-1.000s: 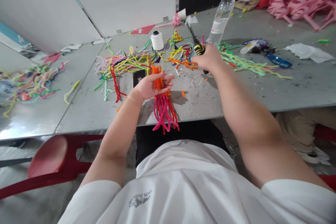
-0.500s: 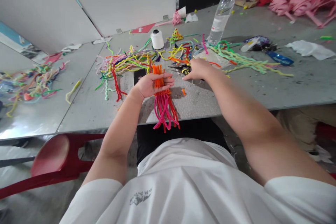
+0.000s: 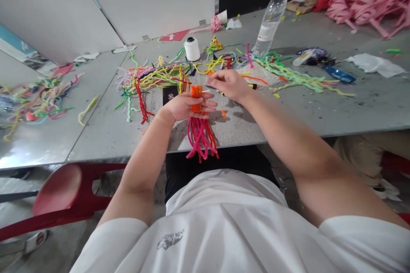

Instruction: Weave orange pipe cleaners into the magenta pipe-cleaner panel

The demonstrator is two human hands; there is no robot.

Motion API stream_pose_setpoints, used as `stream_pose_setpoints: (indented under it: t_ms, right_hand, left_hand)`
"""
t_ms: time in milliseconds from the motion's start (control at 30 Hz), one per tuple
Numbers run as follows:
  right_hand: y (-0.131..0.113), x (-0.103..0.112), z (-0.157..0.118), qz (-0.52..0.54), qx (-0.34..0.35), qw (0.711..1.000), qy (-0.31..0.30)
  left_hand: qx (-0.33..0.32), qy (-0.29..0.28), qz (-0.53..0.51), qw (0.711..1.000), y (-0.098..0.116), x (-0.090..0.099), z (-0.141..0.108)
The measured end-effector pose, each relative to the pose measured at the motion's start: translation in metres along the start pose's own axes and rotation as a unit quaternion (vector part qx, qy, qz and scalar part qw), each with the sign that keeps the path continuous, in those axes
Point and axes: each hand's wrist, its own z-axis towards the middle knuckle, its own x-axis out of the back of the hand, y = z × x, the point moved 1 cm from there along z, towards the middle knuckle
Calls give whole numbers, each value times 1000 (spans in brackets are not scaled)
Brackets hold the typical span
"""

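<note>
My left hand supports an orange bundle of fuzzy stems, with the thumb over it and the other fingers spread. Pink and red stems hang from the bundle toward the table's front edge. Just right of the bundle, my right hand is raised with thumb and fingertips pinched together; whatever is between them is too small to make out. Beneath that hand lies a dark tool with a black and yellow handle, largely covered. A small orange piece rests on the table nearby.
Colourful stems lie behind my hands, with a white thread spool beyond. A water bottle stands at back right, near a pink heap. Blue-tagged keys and a tissue lie right. A red chair is at left.
My right hand has moved left and off the tool, toward the bundle, and its fingers have drawn together. My left thumb has come over the orange stems.
</note>
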Motion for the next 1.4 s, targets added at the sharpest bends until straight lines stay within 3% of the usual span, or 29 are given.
stream_pose_setpoints:
  t_ms: [133, 333, 467, 567, 633, 767, 900, 1000, 1167, 1300, 1400]
  right_hand:
    - [-16, -25, -8, 93, 23, 994, -57]
    - [-22, -36, -13, 44, 50, 996, -64]
    - [-20, -28, -8, 5, 20, 999, -24]
    - [-18, -21, -4, -17, 4, 1000, -6]
    - [-17, -18, -2, -15, -1, 1000, 2]
    - [-16, -18, -1, 12, -23, 1000, 4]
    - [-13, -21, -1, 19, -16, 999, -21]
    - [-9, -24, -1, 7, -4, 1000, -11]
    - [-10, -27, -9, 75, 2, 997, -10]
    - [-23, -26, -16, 137, 79, 983, -93]
    - [-24, -27, -16, 173, 50, 975, -130]
  left_hand:
    - [15, -48, 37, 998, -5, -3, 2]
    - [35, -64, 83, 994, -7, -7, 3]
    - [-16, 9, 97, 995, -2, -8, 2]
    - [-129, 106, 131, 977, 2, -10, 1]
    - [-191, 137, 144, 961, 4, -12, 0]
    - [-219, 60, 170, 959, 6, -18, -2]
    - [-168, 6, 254, 953, 6, -19, -3]
    - [-141, 16, 290, 946, 6, -18, -3]
    - [-189, 74, 219, 954, 6, -12, 1]
    - [-211, 84, 143, 963, 2, -5, 6]
    - [-222, 84, 160, 958, 0, -5, 6]
